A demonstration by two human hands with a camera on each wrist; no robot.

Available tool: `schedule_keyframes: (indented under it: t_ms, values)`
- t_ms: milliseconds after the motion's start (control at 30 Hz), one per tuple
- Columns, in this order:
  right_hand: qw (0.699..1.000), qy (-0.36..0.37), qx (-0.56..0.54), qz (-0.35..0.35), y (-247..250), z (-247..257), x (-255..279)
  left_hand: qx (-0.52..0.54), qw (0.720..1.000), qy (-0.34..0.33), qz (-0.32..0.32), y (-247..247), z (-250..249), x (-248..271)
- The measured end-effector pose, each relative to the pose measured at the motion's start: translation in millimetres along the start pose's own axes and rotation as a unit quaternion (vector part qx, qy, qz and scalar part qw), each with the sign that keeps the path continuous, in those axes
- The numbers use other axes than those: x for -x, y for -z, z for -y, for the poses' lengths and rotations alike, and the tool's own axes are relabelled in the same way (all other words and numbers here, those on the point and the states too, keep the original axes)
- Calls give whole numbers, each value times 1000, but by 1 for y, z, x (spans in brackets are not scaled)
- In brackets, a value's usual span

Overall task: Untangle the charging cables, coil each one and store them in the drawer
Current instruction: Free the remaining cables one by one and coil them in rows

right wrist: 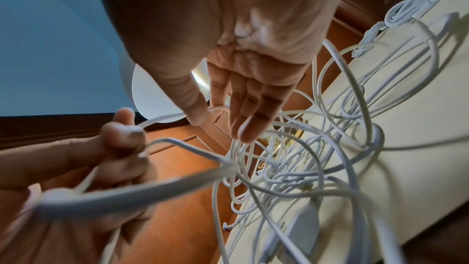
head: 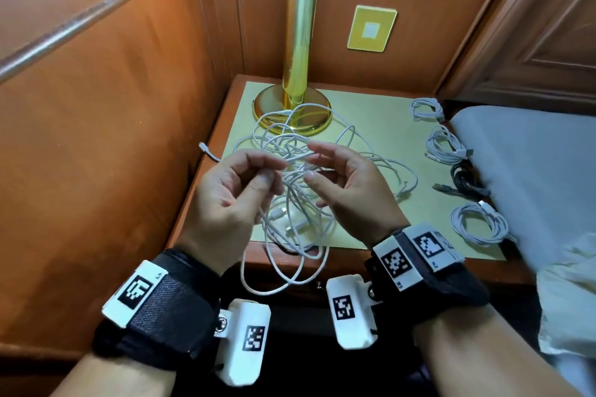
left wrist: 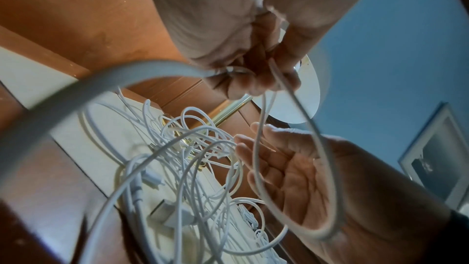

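Note:
A tangle of white charging cables [head: 290,138] lies on the nightstand's yellow mat [head: 380,113], in front of the lamp base. My left hand [head: 269,171] hovers over its near left side, thumb and fingers curled round a white cable strand [left wrist: 284,83] lifted out of the tangle. My right hand [head: 311,161] faces it from the right, fingers relaxed and spread and gripping nothing; a strand runs past its thumb [right wrist: 198,115]. One loop [head: 290,280] hangs over the nightstand's front edge. The drawer front is mostly hidden by my wrists.
Several coiled cables, white ones [head: 446,147] and a black one [head: 464,182], line the mat's right edge. A gold lamp [head: 298,42] stands at the back. Wood panelling closes the left side, and a bed [head: 532,155] abuts the right.

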State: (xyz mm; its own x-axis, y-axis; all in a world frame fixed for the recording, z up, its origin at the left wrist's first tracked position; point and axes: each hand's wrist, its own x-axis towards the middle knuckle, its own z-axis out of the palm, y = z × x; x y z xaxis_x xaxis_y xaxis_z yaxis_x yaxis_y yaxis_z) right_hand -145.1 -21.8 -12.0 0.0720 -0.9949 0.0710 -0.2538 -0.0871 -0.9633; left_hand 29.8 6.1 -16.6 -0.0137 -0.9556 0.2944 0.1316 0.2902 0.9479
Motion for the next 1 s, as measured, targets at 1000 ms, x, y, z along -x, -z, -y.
schedule_keyframes:
  t_ms: [1000]
  values:
    - [858, -76, -499, -95, 36, 23, -11, -123, 985, 0, -124, 17, 10, -11]
